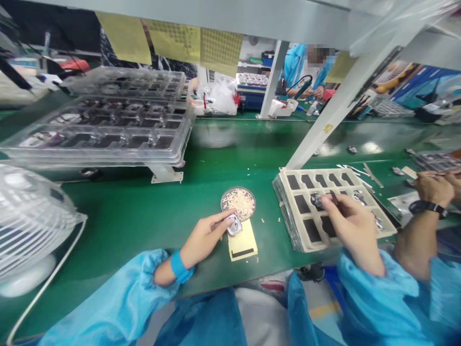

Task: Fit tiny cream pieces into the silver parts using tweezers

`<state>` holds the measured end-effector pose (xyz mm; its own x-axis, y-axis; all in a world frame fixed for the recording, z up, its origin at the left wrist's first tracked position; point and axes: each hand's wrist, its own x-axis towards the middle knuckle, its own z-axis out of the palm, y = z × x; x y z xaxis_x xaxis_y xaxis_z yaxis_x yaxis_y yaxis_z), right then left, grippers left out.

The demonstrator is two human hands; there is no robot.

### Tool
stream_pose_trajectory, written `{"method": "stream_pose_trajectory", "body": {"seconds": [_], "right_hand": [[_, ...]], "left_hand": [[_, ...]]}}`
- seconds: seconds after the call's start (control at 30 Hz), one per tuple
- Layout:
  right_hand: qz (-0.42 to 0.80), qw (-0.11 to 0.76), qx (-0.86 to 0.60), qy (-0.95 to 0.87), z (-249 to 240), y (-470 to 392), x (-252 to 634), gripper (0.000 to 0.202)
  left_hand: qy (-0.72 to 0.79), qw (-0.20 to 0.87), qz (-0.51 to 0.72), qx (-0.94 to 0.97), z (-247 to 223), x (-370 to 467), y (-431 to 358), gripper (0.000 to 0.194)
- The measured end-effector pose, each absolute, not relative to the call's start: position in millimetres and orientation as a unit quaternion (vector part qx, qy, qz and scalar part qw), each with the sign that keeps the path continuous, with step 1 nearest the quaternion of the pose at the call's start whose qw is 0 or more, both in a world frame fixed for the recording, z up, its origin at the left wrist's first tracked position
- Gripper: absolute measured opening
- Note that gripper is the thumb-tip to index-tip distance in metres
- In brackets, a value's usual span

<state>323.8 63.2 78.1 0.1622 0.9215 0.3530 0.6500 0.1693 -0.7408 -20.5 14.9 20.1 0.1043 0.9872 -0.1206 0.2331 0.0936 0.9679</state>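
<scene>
My left hand (207,236) pinches a small silver square part (234,225) at its edge, over a yellow paper slip (243,241). Just behind it lies a round dish (222,202) of small pale pieces. At the right, my right hand (351,223) is above a cream tray (297,244) with dark compartments. Its thumb and fingers are closed round a small dark and silver part (317,200) at the tray's middle row. A thin dark item (334,197) shows between those fingers. More small metal parts lie in the tray's right compartments.
Stacked clear trays (144,156) stand on a raised shelf at the left, near a white fan (32,226). A slanted metal post (324,115) rises behind the cream tray. Another person's hand (435,190) is at the far right; a person in blue works at the back.
</scene>
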Motion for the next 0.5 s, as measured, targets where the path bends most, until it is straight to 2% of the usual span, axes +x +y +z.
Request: {"method": "stream_pose_trajectory", "body": {"seconds": [0.07,0.17,0.3,0.5], "right_hand": [[0.05,0.326,-0.674,-0.662,73.5,86.3,352.5,0.034],[0.011,0.24,-0.668,-0.704,62.8,105.1,375.8,0.044],[-0.007,0.256,-0.619,-0.742,60.7,103.0,379.3,0.041],[0.015,0.254,-0.641,-0.724,70.5,101.8,376.7,0.031]], "left_hand": [[0.537,0.534,0.391,0.524,23.8,-20.5,16.3,0.048],[0.489,0.601,0.424,0.469,23.2,-19.8,17.7,0.047],[0.458,0.638,0.446,0.429,16.0,-17.6,17.7,0.039],[0.5,0.617,0.395,0.462,16.4,-15.3,14.5,0.04]]}}
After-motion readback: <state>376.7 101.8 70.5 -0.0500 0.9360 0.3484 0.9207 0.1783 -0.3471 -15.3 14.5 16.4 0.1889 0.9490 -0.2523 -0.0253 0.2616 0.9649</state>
